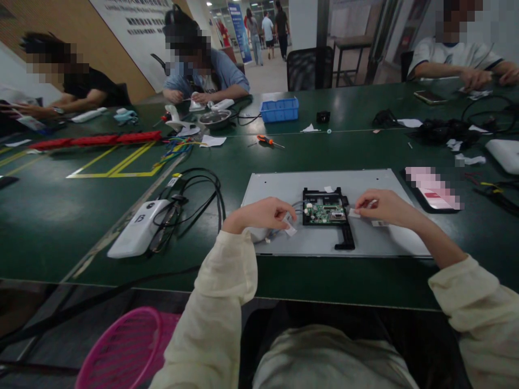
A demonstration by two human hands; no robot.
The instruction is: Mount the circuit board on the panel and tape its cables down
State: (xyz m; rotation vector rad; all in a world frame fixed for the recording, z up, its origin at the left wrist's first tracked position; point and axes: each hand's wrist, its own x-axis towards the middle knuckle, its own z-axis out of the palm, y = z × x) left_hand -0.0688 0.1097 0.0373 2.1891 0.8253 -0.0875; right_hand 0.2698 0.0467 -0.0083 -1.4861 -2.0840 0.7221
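Observation:
A grey flat panel [279, 183] lies on the green table in front of me. On its middle sits a black plastic bracket [345, 235] around a green circuit board [320, 214], with thin cables running off the board's left side. My left hand [265, 212] is left of the board, its fingers closed on a small white strip [290, 229] that looks like paper or tape. At the board's right edge, my right hand [381, 206] pinches another small white strip [354, 213]. A smaller white scrap [328, 189] rests on the bracket's top edge.
Left of the panel lie a white power bank [140, 229] marked 13 and coiled black cables [219, 189]. A phone [432, 189] is at the right. Farther back are an orange screwdriver [265, 140], a blue basket [279, 110] and a metal bowl [215, 119]. Several people sit across the table.

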